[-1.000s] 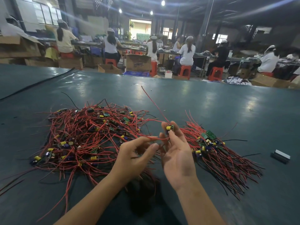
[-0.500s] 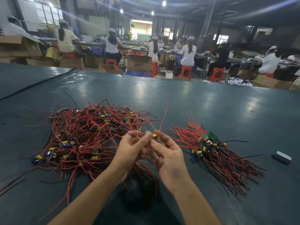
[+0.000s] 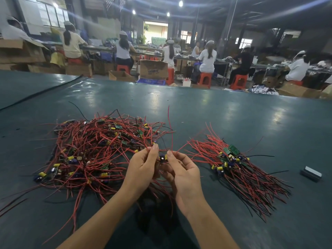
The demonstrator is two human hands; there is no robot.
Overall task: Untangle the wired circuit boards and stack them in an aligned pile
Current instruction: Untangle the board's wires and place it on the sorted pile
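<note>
A tangled heap of small circuit boards with red and black wires (image 3: 97, 151) lies on the dark green table, left of centre. To the right lies an aligned pile of boards (image 3: 231, 159), its wires fanning toward me. Just above the table between the two, my left hand (image 3: 143, 168) and my right hand (image 3: 181, 169) pinch one small board (image 3: 163, 157) with a dark capacitor and a yellow part. One of its red wires (image 3: 170, 128) stands straight up from my right fingers. My left fingers also grip red wires at the heap's edge.
A small grey and black block (image 3: 311, 173) lies at the right of the green table (image 3: 215, 112). A black cable (image 3: 41, 92) crosses the far left corner. Beyond the table's far edge, several people sit on red stools among cardboard boxes.
Both hands have drawn left and closer together with the board. The long red wire has swung from slanting left to standing upright.
</note>
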